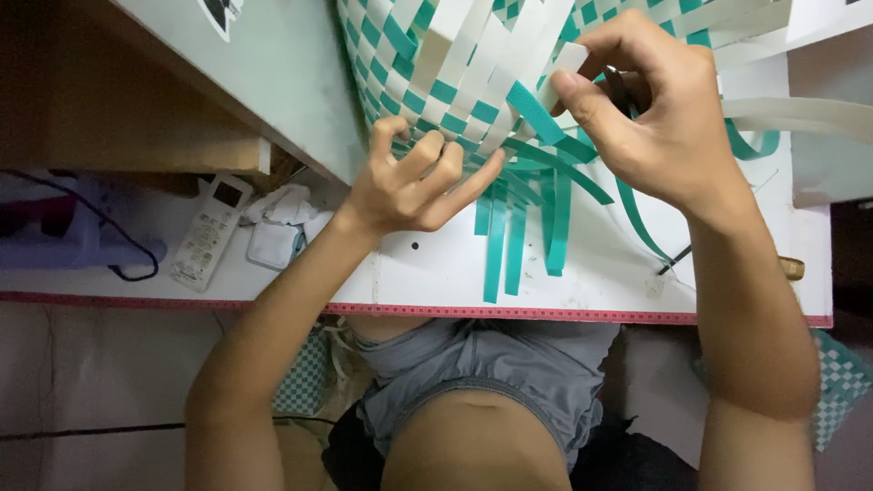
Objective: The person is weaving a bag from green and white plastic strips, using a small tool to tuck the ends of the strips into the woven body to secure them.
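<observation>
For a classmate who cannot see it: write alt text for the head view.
Two bare hands weave a teal-and-white strip basket on a white table: the right hand pinches a white strip, the left hand presses the weave. Loose teal strips hang toward the person.

Light: I see soft, dim indoor light | Shadows: dark top-left corner, weak shadows under teal strips [509, 241] | Focus: forearms slightly blurred near bottom | Glare: none
</observation>
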